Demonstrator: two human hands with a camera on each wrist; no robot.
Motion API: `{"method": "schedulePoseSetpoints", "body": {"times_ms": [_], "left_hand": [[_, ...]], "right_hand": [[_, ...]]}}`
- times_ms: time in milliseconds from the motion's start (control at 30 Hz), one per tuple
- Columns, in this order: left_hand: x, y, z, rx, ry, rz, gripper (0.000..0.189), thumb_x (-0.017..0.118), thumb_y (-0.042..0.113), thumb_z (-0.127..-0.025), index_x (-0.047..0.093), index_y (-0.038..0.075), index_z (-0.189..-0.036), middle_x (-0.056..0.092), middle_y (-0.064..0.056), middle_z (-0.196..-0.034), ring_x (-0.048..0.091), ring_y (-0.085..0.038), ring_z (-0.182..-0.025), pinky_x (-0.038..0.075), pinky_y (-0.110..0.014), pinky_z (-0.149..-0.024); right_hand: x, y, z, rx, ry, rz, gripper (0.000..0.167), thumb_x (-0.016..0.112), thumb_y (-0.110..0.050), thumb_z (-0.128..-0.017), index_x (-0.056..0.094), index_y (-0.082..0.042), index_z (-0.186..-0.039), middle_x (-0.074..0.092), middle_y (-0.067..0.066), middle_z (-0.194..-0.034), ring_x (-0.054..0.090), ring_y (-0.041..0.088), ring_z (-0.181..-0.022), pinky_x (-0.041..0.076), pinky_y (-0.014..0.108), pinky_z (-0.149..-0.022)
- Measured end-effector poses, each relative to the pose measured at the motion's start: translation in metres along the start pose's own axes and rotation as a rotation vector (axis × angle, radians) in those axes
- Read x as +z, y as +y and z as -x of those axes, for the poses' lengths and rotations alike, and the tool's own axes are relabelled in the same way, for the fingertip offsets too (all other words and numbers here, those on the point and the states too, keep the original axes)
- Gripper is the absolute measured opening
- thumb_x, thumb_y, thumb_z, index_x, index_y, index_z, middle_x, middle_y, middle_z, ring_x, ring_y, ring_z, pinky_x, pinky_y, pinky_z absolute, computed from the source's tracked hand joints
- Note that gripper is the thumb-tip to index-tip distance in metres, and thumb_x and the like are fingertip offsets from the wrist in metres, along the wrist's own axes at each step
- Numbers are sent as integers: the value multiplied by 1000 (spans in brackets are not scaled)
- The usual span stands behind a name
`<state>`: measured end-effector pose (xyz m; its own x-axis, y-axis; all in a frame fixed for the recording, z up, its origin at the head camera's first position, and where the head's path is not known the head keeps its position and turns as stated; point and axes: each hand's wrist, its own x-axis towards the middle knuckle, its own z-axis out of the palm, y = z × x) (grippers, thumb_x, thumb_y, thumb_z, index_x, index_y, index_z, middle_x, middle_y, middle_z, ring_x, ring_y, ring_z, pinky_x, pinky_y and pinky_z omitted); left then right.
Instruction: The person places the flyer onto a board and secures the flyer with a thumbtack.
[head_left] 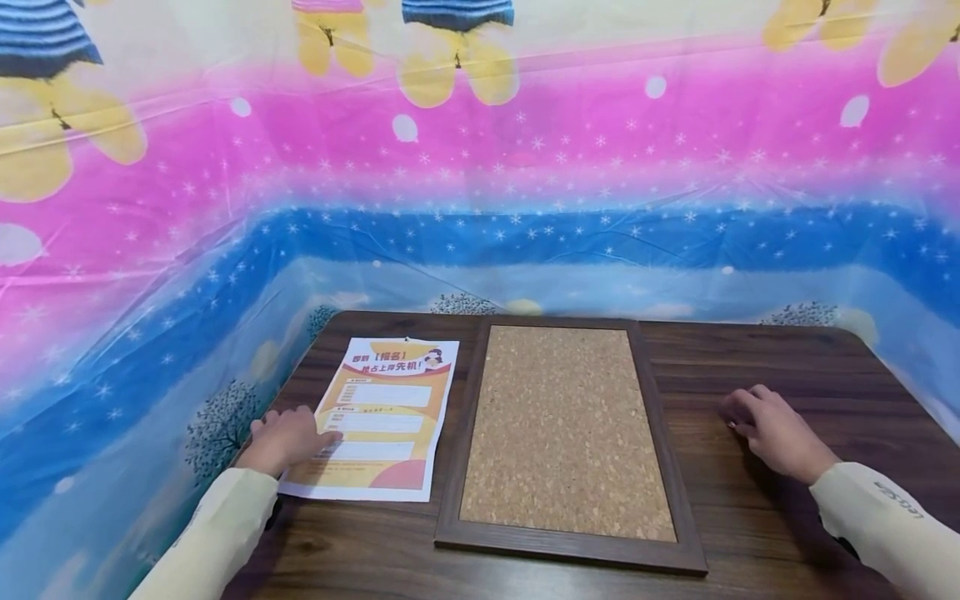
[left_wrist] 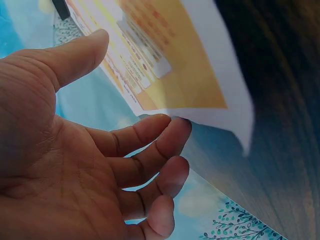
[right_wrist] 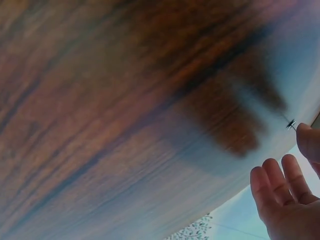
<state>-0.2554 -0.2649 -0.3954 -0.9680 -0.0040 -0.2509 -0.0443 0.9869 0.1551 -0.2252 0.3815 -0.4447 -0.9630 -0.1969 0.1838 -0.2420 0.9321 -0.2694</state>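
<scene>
A printed orange-and-white poster (head_left: 384, 425) lies on the dark wooden table, left of a framed cork board (head_left: 564, 425). My left hand (head_left: 288, 437) is at the poster's left edge. In the left wrist view, the thumb extends over the sheet (left_wrist: 200, 90) while loosely bent fingertips (left_wrist: 179, 131) touch its edge; thumb and fingers stand apart. Right of the board, my right hand (head_left: 776, 429) hovers just above the table. It pinches a small metal pushpin (right_wrist: 291, 124) at the thumb tip; the index finger is hidden in the right wrist view.
The wooden table (head_left: 750, 358) has rounded far corners. A patterned pink-and-blue cloth (head_left: 525, 167) hangs behind it and along both sides. A tiny dark spot sits at the poster's top edge, too small to identify.
</scene>
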Motion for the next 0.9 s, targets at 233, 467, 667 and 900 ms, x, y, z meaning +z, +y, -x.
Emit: {"method": "schedulePoseSetpoints", "body": {"times_ms": [233, 467, 667, 900], "left_hand": [[1, -1, 0, -13, -5, -10, 72, 65, 46, -86, 49, -18, -114, 58, -25, -92, 44, -41, -85, 25, -61, -81], [5, -2, -4, -25, 1, -15, 76, 66, 45, -85, 46, -20, -119, 57, -31, -99, 47, -46, -90, 22, -65, -84], [7, -3, -4, -42, 15, -2, 78, 70, 45, -83, 46, -20, -118, 58, -29, -96, 47, -44, -89, 22, -64, -85], [7, -4, -3, -38, 22, 14, 68, 69, 43, -84, 52, -16, -111, 59, -21, -87, 51, -40, -83, 21, -67, -86]], "right_hand": [[2, 0, 0, 4, -8, -23, 21, 63, 11, -82, 63, 0, -100, 55, 12, -94, 57, 33, -87, 47, 52, -73], [3, -2, -4, 31, -19, -21, 14, 65, 9, -82, 66, -1, -92, 57, 9, -87, 58, 27, -79, 47, 49, -68], [3, -2, -8, 56, -43, -22, 11, 67, 7, -82, 66, -2, -90, 56, 7, -85, 58, 26, -76, 47, 47, -66], [2, -1, -10, 65, -46, -23, 9, 67, 6, -83, 66, -2, -87, 56, 6, -82, 57, 24, -74, 47, 47, -65]]}}
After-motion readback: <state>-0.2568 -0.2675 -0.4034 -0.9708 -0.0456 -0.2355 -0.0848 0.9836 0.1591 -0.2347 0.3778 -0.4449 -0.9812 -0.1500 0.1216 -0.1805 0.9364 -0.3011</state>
